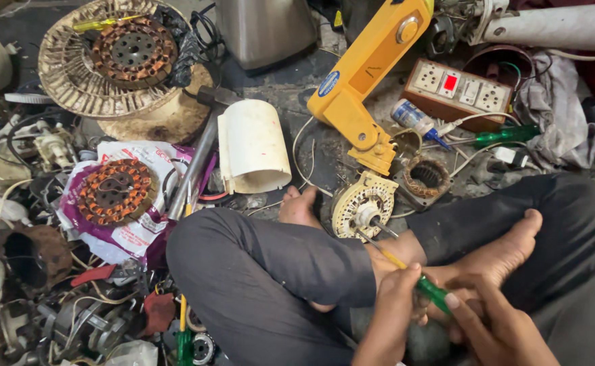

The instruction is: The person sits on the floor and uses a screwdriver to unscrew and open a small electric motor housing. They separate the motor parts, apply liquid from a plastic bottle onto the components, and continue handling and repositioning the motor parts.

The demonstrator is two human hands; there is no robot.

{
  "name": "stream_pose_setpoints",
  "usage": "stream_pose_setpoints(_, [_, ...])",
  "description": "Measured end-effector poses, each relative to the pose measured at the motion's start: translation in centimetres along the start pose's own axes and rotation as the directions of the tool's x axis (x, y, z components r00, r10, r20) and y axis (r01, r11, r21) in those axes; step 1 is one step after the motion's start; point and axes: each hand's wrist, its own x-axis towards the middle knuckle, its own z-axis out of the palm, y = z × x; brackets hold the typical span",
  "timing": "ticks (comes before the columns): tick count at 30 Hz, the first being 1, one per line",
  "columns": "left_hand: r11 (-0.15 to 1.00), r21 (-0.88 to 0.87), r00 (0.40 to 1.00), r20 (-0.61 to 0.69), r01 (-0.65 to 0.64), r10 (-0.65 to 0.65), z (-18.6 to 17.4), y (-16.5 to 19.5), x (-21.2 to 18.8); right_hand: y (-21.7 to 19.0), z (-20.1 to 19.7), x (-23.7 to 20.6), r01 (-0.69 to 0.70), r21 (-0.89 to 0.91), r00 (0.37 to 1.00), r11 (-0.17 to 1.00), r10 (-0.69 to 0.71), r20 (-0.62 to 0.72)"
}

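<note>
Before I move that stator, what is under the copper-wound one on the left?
The copper-wound stator lies on a white and purple plastic bag. A metal rod rests across the bag's right side. What is beneath the bag is covered and cannot be seen.

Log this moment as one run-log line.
left hand: grips screwdriver | right hand: on its green handle | tip: at round motor part | part: on floor by foot
</note>
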Motion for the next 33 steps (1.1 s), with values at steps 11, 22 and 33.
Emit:
stream_pose_setpoints(11, [0.958, 0.277, 0.997, 0.001, -0.073, 0.076, 0.3, -0.4, -0.3, 3.5, 1.6, 2.1, 0.769, -0.307, 0.539, 0.561, -0.827, -0.162])
stream_pose_setpoints(22, [0.973, -0.229, 1.000, -0.023, 0.007, -0.013, 2.4, -1.1, 0.2, 3.3, 0.7, 3.0, 0.564, 0.065, 0.821, 0.823, -0.551, -0.152])
stream_pose_setpoints(33, [0.970, -0.233, 0.995, 0.042, -0.076, 0.088, 1.5, -0.8, 1.3, 8.5, 4.7, 8.8, 0.646, -0.166, 0.723, 0.746, -0.666, -0.183])
